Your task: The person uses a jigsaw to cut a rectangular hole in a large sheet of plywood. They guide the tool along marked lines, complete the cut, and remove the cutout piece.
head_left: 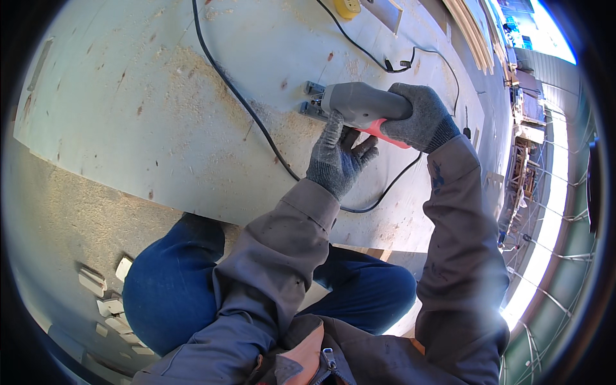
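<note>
A grey jigsaw (356, 102) with a red section along its handle is tilted on its side over the pale board. My right hand (422, 114), in a grey knitted glove, wraps round the rear handle. At the front, my left hand (339, 160), gloved alike, has its thumb against the jigsaw's body near the metal shoe (312, 99). The other fingers of that hand bend beneath the tool, partly hidden. Whether a blade is fitted is too small to tell.
A black cord (253, 119) curves over the large pale board (212, 173), which is strewn with sawdust (186, 77). Another thin cable with a connector (398, 65) lies farther off, beside a yellow object (347, 8). Wood offcuts (93, 280) lie on the floor at left.
</note>
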`<state>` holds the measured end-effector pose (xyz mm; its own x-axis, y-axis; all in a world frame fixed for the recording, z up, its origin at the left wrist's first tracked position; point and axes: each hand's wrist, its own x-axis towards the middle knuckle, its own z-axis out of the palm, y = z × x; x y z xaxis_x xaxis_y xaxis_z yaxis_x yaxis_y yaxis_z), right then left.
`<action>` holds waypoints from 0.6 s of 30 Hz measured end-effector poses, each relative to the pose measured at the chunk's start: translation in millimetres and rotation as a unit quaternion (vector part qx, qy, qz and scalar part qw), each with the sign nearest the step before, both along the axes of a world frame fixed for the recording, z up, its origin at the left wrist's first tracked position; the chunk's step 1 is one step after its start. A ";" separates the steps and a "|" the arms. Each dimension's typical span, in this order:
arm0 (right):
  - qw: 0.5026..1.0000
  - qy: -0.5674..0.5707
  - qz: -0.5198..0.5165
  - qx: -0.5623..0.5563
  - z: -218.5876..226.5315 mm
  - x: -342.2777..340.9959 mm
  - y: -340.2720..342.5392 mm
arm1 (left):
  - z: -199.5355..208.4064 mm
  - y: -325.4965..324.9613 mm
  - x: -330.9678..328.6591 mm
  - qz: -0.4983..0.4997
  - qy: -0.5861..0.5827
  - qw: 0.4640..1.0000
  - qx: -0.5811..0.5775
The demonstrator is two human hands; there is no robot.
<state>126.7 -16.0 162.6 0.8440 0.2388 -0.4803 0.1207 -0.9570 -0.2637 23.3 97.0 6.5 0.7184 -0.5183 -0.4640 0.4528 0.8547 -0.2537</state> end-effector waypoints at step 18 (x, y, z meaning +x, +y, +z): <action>1.000 -0.002 0.007 0.015 -1.8 -0.6 -0.9 | -11.0 -10.1 -2.6 -0.008 0.002 1.000 0.001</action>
